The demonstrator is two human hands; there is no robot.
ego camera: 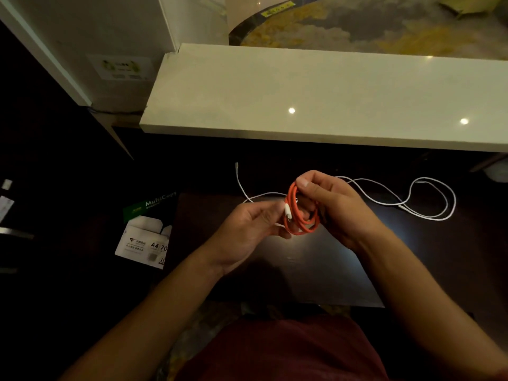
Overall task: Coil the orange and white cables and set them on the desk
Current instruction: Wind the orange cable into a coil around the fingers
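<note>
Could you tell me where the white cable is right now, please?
In the head view the white cable lies uncoiled on the dark desk, beyond and right of both hands, which hold the orange cable.

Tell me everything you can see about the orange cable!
The orange cable is thin, smooth and rubbery-looking, wound into a small coil of several loops. A white plug shows at its left side. It is held up above the dark desk. The right hand pinches the coil's top; the left hand holds it near the plug.

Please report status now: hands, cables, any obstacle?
Both hands hold coiled orange cable. White cable loose on desk. No obstacle seen.
</note>
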